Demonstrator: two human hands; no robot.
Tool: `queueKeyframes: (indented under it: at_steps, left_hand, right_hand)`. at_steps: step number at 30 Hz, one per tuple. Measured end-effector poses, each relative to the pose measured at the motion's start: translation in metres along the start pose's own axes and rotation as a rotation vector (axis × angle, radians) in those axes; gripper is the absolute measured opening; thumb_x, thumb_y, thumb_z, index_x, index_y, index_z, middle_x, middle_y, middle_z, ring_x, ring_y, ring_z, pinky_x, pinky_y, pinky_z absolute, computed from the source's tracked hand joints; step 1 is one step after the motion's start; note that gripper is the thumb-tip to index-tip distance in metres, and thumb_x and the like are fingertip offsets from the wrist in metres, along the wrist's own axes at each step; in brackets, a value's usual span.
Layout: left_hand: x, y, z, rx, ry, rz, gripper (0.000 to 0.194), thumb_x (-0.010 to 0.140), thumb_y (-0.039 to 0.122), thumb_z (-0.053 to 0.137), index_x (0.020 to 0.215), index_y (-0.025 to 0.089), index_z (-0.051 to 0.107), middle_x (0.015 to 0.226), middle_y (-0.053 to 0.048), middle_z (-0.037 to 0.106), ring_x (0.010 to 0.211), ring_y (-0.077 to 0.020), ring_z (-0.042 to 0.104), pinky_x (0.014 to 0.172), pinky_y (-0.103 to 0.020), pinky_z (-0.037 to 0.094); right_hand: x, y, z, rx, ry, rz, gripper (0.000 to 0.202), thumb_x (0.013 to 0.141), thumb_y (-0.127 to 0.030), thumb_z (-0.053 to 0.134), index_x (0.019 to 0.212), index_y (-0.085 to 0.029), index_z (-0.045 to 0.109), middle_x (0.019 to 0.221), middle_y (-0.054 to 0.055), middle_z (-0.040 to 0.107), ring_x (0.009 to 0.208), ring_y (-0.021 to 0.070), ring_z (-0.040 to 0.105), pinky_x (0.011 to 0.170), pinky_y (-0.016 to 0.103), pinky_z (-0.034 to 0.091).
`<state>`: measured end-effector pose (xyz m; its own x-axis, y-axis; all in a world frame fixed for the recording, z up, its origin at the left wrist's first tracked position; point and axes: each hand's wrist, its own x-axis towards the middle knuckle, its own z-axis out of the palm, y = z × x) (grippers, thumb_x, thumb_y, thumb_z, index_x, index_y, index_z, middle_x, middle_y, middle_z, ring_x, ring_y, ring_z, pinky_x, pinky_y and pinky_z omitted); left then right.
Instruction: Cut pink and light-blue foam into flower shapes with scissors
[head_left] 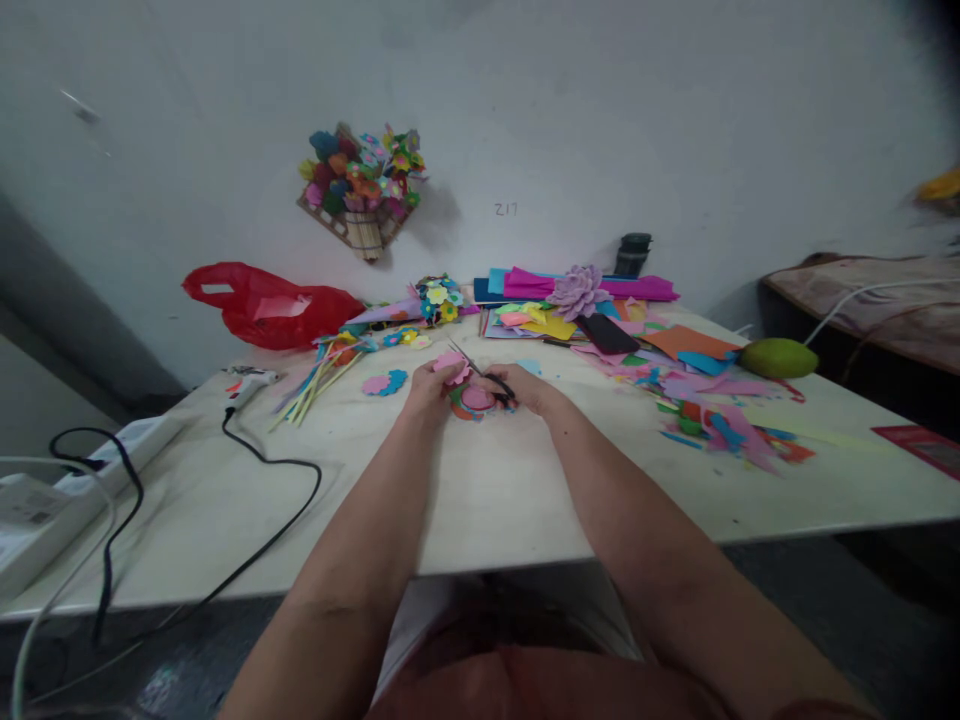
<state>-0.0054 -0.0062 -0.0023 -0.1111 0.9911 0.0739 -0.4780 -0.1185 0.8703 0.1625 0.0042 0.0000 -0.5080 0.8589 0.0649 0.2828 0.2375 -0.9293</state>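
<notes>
My left hand [430, 388] is closed on a pink scalloped paper flower [453, 366], held a little above the table. Black-handled scissors [501, 384] are in my right hand [528, 389], their blades pointing up and left toward the flower's edge. Whether the blades touch the paper I cannot tell. Under both hands lies a round tape roll [475, 400] or similar ring with pink inside, partly hidden, with colored scraps around it. Left of my left hand, a pink and a blue scalloped paper flower [387, 383] overlap on the table.
A glue gun [253, 384] with a black cord lies left, near a white power strip [135, 450]. Behind are thin sticks [319, 385], a red plastic bag [277, 305] and stacked colored sheets [555, 325]. Paper scraps [727, 425], a dark phone [607, 334] and a green fruit [778, 358] are right.
</notes>
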Motion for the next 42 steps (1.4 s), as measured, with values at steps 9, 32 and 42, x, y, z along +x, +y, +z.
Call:
queueKeyframes:
  at_steps: [9, 32, 42]
  left_hand:
    - [-0.002, 0.001, 0.002, -0.014, 0.015, -0.006, 0.023, 0.05, 0.01, 0.08, 0.069, 0.011, 0.066, 0.068, -0.011, 0.069, 0.075, -0.0244, 0.068, 0.074, -0.035, 0.056]
    - [-0.003, 0.003, 0.003, 0.001, 0.011, 0.01, 0.021, 0.051, 0.01, 0.079, 0.066, 0.012, 0.064, 0.07, -0.008, 0.069, 0.063, -0.0163, 0.064, 0.069, -0.031, 0.055]
    - [-0.003, 0.003, 0.003, -0.004, 0.033, 0.005, 0.022, 0.052, 0.009, 0.079, 0.069, 0.012, 0.064, 0.068, -0.007, 0.068, 0.063, -0.0154, 0.064, 0.071, -0.028, 0.055]
  right_hand:
    - [0.003, 0.004, -0.001, -0.019, -0.009, 0.001, 0.026, 0.084, -0.039, 0.062, 0.073, -0.016, 0.054, 0.049, -0.004, 0.053, 0.036, 0.0048, 0.04, 0.033, 0.017, 0.026]
    - [-0.006, -0.015, 0.004, -0.005, 0.037, 0.036, 0.026, 0.082, -0.033, 0.064, 0.068, -0.016, 0.05, 0.051, -0.005, 0.048, 0.038, 0.0051, 0.042, 0.034, 0.017, 0.026]
    - [0.003, 0.002, 0.001, 0.009, -0.005, 0.023, 0.024, 0.084, -0.036, 0.059, 0.073, -0.016, 0.052, 0.052, -0.004, 0.052, 0.038, 0.0053, 0.043, 0.032, 0.016, 0.024]
